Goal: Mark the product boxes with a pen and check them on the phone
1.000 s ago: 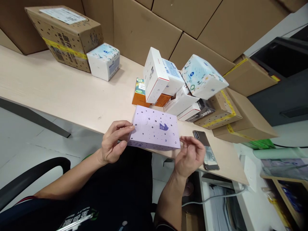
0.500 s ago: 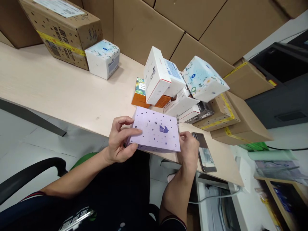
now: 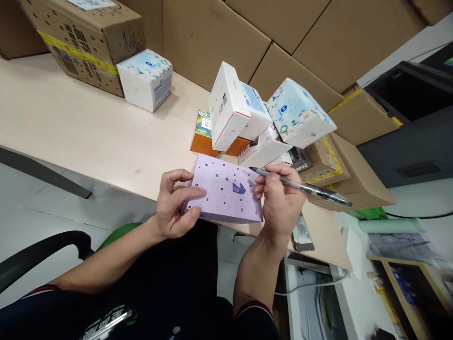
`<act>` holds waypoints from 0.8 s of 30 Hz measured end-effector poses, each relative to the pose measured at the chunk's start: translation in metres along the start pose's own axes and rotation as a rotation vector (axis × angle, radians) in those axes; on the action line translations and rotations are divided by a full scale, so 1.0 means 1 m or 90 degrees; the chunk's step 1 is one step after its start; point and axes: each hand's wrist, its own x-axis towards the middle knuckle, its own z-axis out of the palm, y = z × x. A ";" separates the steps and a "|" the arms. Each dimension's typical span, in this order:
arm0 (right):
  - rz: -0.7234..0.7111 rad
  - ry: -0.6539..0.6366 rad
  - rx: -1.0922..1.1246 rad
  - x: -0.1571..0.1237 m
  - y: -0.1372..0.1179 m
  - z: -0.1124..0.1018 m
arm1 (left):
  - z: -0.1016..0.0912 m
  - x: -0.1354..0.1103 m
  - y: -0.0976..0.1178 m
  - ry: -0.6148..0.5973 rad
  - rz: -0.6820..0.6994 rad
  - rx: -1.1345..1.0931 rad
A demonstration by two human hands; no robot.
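Note:
A lilac box [image 3: 222,194] with small dark dots and a purple logo lies at the near edge of the pale wooden table [image 3: 88,132]. My left hand [image 3: 175,205] grips its left end, thumb under, fingers on top. My right hand [image 3: 279,200] is at the box's right end, fingers closed round a pen [image 3: 304,187] that lies nearly level, its tip over the box's top right corner. A phone [image 3: 302,233] lies on the table, partly hidden under my right hand.
Behind the lilac box is a heap of small boxes: a white one [image 3: 233,106], a tissue pack [image 3: 299,113], an orange box [image 3: 203,134]. Brown cartons [image 3: 347,170] lie to the right. Far left stand a tissue pack [image 3: 145,80] and a taped carton [image 3: 81,40]. Cardboard lines the back.
My right hand went from open beside the box to closed on a pen, raised over the box's right end. My left hand kept its grip on the box's left end.

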 end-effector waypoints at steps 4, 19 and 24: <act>-0.026 0.008 -0.099 -0.003 0.008 0.005 | 0.000 0.000 0.000 0.000 -0.017 0.000; -0.086 -0.085 -0.250 -0.001 0.000 0.003 | -0.001 0.000 0.001 -0.006 -0.029 -0.016; -0.080 -0.086 -0.256 -0.002 -0.004 0.004 | -0.001 0.001 0.001 -0.010 -0.020 -0.014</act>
